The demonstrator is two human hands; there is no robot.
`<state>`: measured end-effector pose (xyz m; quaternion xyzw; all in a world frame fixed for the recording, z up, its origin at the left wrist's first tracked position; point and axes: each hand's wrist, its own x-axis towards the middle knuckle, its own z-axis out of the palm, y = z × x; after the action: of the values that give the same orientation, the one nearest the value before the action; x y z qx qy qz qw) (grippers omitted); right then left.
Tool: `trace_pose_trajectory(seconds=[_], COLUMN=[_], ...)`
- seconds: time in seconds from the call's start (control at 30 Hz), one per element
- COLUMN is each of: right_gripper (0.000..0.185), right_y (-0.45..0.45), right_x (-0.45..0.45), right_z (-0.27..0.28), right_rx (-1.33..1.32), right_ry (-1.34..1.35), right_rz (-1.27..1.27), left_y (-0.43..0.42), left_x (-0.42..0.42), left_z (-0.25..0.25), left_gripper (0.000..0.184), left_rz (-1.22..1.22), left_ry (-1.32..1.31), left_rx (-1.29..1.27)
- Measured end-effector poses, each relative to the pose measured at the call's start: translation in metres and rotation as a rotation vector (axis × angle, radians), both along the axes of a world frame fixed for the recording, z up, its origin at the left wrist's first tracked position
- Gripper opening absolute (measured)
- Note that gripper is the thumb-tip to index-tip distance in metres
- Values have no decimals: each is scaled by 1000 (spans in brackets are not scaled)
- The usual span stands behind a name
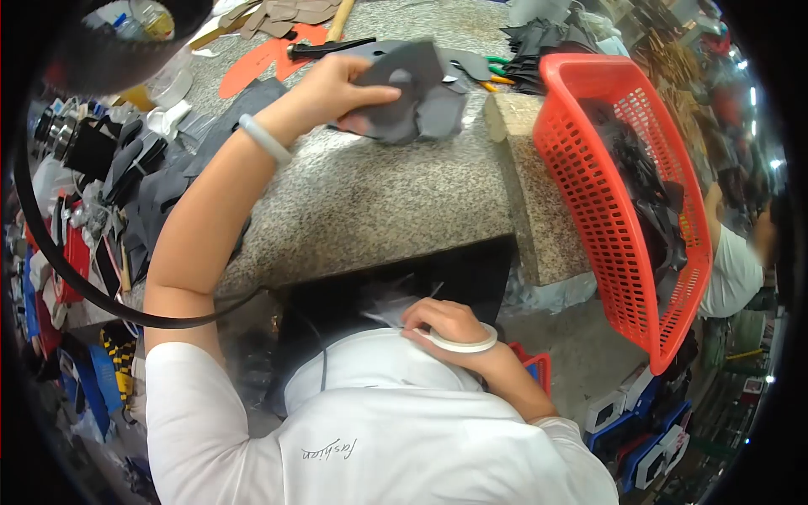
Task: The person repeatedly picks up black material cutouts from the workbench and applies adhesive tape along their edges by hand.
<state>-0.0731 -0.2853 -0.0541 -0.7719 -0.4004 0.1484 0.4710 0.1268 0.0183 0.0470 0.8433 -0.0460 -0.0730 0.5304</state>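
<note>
My left hand (pixel 358 94) reaches over the speckled stone tabletop (pixel 379 202), closed on a dark grey cut piece (pixel 408 67) that looks like leather or fabric. Directly beneath it lie more grey cut pieces (pixel 442 114). A pale bangle (pixel 265 140) circles my left wrist. Down at my lap, my right hand (pixel 446 321) has its fingers curled together, and a white ring like a tape roll (pixel 475 345) sits around it. Clear plastic (pixel 383 303) shows blurred near those fingertips; what they pinch, if anything, I cannot make out.
A red perforated basket (pixel 589 219) with dark pieces leans at the right beside a stone block (pixel 547 210). A hammer (pixel 332 48), orange-red sheets (pixel 252 67) and green-and-orange-handled tools (pixel 498 79) lie at the back. A black cable (pixel 109 307) crosses the left. Another person's arm (pixel 715 223) shows far right.
</note>
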Motion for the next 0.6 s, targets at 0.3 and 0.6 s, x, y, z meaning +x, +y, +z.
trace_pose_trajectory(seconds=[0.3, 0.6], right_gripper=[14, 22], right_y=[23, 69], right_x=[35, 74], right_z=[48, 129], right_rx=[68, 278], right_ry=[-77, -370], right_rz=[-6, -17], left_y=[50, -15], left_x=[-92, -161], left_z=[-14, 1], left_gripper=[27, 14], left_rz=[396, 250], left_ry=[-108, -254], left_rx=[-83, -453])
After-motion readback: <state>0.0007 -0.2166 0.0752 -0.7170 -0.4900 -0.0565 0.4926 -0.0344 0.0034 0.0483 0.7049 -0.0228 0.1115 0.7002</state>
